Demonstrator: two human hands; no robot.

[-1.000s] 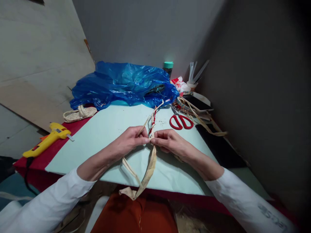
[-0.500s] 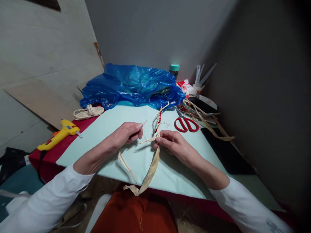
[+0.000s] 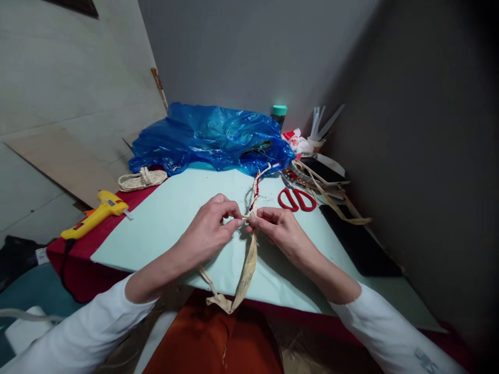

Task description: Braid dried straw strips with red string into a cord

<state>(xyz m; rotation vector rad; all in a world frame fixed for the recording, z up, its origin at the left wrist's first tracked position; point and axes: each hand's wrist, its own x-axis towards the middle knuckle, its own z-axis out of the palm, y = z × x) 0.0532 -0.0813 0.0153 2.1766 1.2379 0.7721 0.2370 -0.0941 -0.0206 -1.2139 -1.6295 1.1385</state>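
Observation:
A thin braid (image 3: 256, 195) of pale dried fibre with a red strand lies toward the back of the light green sheet. My right hand (image 3: 278, 228) pinches its near end between thumb and fingers. Close beside it on the left, my left hand (image 3: 218, 223) is closed on a thin fibre strand that runs to the braid. A wide dry strip (image 3: 246, 267) hangs down from my right fingers, over the table's front edge, and folds back up at the left. The fingertips of both hands nearly meet and partly hide the strands.
Red-handled scissors (image 3: 297, 199) lie right of the braid. A yellow glue gun (image 3: 95, 214) and a woven slipper-like piece (image 3: 142, 179) are at the left. Behind sits a blue plastic bag (image 3: 210, 137). A black flat object (image 3: 356, 241) and a tablet-like object (image 3: 323, 170) lie right.
My left hand has moved right, up to my right hand, and its fingers are now at the strand beside the braid. The hanging strip has shifted slightly right. My right hand stays nearly still.

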